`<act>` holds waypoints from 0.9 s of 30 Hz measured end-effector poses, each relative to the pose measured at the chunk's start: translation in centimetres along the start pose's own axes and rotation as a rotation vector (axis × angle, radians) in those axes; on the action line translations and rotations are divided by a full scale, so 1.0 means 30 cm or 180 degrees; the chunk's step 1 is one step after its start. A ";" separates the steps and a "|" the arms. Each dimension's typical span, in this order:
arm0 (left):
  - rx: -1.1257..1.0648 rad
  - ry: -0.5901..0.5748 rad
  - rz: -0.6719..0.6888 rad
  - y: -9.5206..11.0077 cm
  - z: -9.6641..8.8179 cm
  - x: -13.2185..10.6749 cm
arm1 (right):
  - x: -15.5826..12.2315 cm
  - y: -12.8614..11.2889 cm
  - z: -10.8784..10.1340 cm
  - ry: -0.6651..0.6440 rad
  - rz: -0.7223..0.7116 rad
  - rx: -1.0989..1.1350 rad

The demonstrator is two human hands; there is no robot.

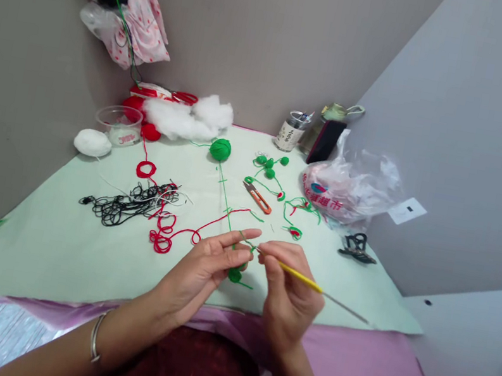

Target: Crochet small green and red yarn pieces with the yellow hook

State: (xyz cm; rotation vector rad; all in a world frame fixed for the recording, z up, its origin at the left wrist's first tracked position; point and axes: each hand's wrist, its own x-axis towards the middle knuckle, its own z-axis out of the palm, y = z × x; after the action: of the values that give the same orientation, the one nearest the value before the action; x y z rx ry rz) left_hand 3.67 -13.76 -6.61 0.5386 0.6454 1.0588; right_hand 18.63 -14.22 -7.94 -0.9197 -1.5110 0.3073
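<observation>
My left hand [209, 267] pinches a small green crocheted piece [235, 274], with green yarn looped over its forefinger. That yarn runs back across the table to a green yarn ball [220, 149]. My right hand [289, 290] grips a yellow-handled crochet hook [307, 281], its tip at the green piece between my hands. Both hands hover over the near edge of the pale green table [54, 238].
Red yarn [166, 235] and a black thread tangle [130, 203] lie left of my hands. Orange snips [258, 197], small green crocheted bits [270, 165], a plastic bag [350, 188], white stuffing [186, 116], a clear tub [120, 123], a jar [292, 131] and a black clip [356, 247] sit farther back.
</observation>
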 end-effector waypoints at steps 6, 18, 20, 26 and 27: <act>0.0253 0.0116 0.0059 0.025 -0.005 -0.014 | 0.035 -0.003 -0.038 0.0351 0.0886 0.1215; 0.0516 0.0229 0.0451 0.000 0.013 -0.012 | 0.012 -0.030 -0.012 -0.0291 0.0411 0.0577; 0.0411 0.0318 0.0484 -0.002 0.015 -0.008 | -0.003 -0.029 -0.009 -0.0328 -0.0062 0.0013; -0.0017 0.0114 0.0023 0.006 0.004 -0.006 | -0.016 -0.010 -0.014 -0.0225 -0.0437 -0.0378; -0.0035 0.0112 -0.0014 0.008 -0.001 -0.007 | -0.008 -0.009 -0.018 -0.0109 -0.0083 -0.0054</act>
State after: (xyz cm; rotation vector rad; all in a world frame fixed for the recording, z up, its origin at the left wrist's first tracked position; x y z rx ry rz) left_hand 3.41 -13.86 -6.42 0.5098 0.6710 1.0689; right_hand 19.02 -14.73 -7.81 -0.9113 -1.5579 0.2931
